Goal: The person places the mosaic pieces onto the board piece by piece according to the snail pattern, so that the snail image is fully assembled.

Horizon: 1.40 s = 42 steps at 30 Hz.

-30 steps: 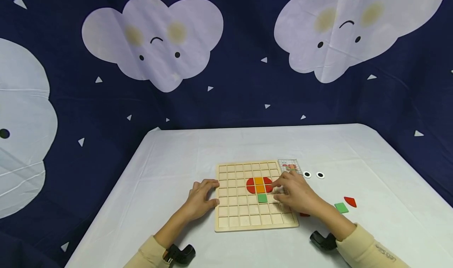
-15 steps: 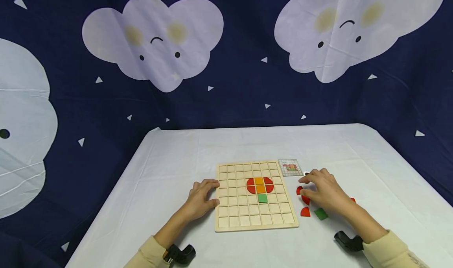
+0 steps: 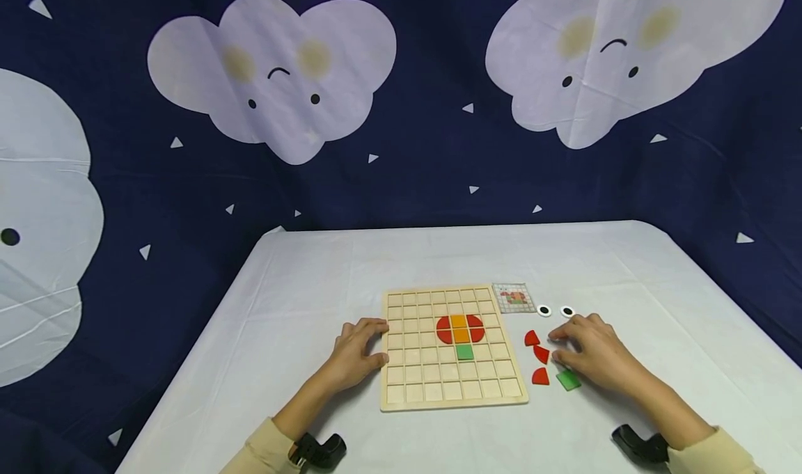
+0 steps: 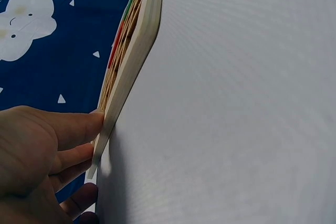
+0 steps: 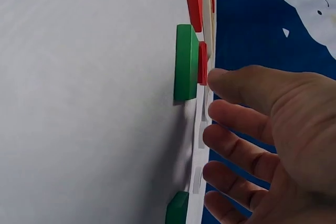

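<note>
A wooden grid board (image 3: 426,383) lies on the white table, holding red rounded pieces (image 3: 443,330) on both sides of orange squares (image 3: 459,328), with a green square (image 3: 465,352) below. My left hand (image 3: 356,354) rests at the board's left edge, thumb and fingertips spread along it; the left wrist view shows the thumb (image 4: 79,128) touching that edge. My right hand (image 3: 595,352) hovers right of the board with fingers apart, holding nothing. Near its fingertips lie red quarter-round pieces (image 3: 541,354) and a loose green square (image 3: 569,380). Another green piece (image 5: 177,208) shows in the right wrist view.
A small pattern card (image 3: 514,298) lies against the board's upper right corner. Two round white eye pieces (image 3: 544,310) with black centres are beside it. A dark blue cloth with clouds (image 3: 401,112) hangs behind the table (image 3: 313,272).
My right hand has let go of a red piece on the board and moved right, above the loose pieces. My left hand stays at the board's edge.
</note>
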{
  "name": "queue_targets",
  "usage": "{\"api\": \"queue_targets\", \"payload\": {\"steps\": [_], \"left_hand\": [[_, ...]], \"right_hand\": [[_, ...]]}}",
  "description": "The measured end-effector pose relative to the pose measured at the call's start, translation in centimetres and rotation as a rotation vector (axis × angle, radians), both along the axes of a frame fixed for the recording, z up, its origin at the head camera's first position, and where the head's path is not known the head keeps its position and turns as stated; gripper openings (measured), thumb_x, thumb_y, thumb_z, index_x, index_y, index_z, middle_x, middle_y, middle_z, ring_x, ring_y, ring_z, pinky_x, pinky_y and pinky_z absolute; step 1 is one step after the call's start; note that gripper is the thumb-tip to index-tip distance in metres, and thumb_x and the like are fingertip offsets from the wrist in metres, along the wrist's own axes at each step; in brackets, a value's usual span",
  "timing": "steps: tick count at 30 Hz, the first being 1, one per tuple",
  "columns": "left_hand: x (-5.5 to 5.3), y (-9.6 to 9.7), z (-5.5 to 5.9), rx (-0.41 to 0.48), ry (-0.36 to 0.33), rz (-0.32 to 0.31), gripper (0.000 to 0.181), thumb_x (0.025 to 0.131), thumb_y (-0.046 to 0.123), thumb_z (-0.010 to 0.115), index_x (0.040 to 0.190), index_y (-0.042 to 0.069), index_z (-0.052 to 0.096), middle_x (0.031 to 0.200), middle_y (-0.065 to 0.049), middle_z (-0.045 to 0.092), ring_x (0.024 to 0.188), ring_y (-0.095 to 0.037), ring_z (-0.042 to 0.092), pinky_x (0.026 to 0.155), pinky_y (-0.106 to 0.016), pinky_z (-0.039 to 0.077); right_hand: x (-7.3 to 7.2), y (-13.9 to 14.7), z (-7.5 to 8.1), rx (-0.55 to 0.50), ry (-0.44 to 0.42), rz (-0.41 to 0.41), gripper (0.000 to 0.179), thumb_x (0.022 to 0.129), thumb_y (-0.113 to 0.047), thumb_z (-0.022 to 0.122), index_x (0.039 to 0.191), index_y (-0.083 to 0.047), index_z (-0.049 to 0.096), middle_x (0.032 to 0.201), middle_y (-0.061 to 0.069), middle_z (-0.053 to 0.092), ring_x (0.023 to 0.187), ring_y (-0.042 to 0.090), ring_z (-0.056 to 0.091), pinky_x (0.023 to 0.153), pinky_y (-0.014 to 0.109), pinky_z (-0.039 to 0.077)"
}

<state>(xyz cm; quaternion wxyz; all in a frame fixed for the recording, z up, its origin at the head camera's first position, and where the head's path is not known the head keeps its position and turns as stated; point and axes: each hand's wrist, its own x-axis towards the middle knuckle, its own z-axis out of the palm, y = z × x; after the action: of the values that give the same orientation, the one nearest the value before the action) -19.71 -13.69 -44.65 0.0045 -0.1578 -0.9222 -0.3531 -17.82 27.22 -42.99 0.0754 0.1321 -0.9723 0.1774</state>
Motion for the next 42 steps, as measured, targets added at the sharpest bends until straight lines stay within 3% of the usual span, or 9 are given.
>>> {"api": "queue_targets", "payload": {"steps": [4, 10, 16, 25, 35, 42], "left_hand": [[0.0, 0.0, -0.1, 0.000, 0.002, -0.002, 0.046, 0.080, 0.016, 0.071, 0.124, 0.009, 0.059, 0.134, -0.002, 0.053, 0.100, -0.017, 0.038, 0.085, -0.037, 0.028], [0.0, -0.1, 0.0, 0.004, -0.001, -0.002, 0.046, 0.080, 0.016, 0.072, 0.124, 0.008, 0.059, 0.134, -0.002, 0.053, 0.100, -0.016, 0.037, 0.085, -0.037, 0.028], [0.1, -0.1, 0.0, 0.018, -0.009, -0.012, 0.047, 0.080, 0.016, 0.071, 0.125, 0.008, 0.058, 0.135, -0.003, 0.052, 0.097, -0.015, 0.036, 0.083, -0.034, 0.026], [0.2, 0.0, 0.2, 0.022, -0.014, -0.007, 0.047, 0.081, 0.015, 0.071, 0.125, 0.008, 0.058, 0.135, -0.002, 0.052, 0.098, -0.016, 0.036, 0.083, -0.035, 0.025], [0.1, 0.0, 0.1, 0.017, -0.017, 0.000, 0.047, 0.080, 0.015, 0.071, 0.125, 0.008, 0.058, 0.135, -0.002, 0.052, 0.097, -0.015, 0.035, 0.082, -0.035, 0.025], [0.0, 0.0, 0.1, 0.018, -0.018, -0.002, 0.048, 0.080, 0.016, 0.071, 0.126, 0.008, 0.058, 0.136, -0.002, 0.051, 0.100, -0.017, 0.036, 0.083, -0.035, 0.026]], "right_hand": [[0.6, 0.0, 0.1, -0.009, -0.020, 0.016, 0.024, 0.072, -0.023, 0.077, 0.094, -0.016, 0.072, 0.099, 0.002, 0.064, 0.090, 0.018, 0.046, 0.076, 0.037, 0.034], [2.0, -0.5, -0.1, 0.003, 0.062, 0.101, 0.023, 0.069, -0.024, 0.079, 0.090, -0.023, 0.071, 0.089, -0.014, 0.059, 0.086, 0.007, 0.043, 0.075, 0.031, 0.034], [2.7, -0.8, -0.4, 0.000, 0.055, 0.120, 0.024, 0.069, -0.025, 0.079, 0.090, -0.031, 0.069, 0.089, -0.022, 0.056, 0.085, 0.002, 0.041, 0.074, 0.027, 0.036], [2.5, -1.2, -0.4, 0.039, 0.024, 0.103, 0.027, 0.070, -0.018, 0.077, 0.093, -0.029, 0.068, 0.090, -0.020, 0.056, 0.090, 0.006, 0.042, 0.078, 0.031, 0.036], [2.2, -2.3, -0.5, 0.031, 0.050, 0.181, 0.026, 0.070, -0.021, 0.078, 0.092, -0.031, 0.068, 0.081, -0.020, 0.047, 0.084, 0.002, 0.034, 0.074, 0.025, 0.029], [1.8, -3.0, -0.5, 0.028, 0.015, 0.197, 0.024, 0.070, -0.023, 0.078, 0.091, -0.030, 0.070, 0.081, -0.019, 0.047, 0.082, 0.003, 0.034, 0.073, 0.025, 0.029]]}}
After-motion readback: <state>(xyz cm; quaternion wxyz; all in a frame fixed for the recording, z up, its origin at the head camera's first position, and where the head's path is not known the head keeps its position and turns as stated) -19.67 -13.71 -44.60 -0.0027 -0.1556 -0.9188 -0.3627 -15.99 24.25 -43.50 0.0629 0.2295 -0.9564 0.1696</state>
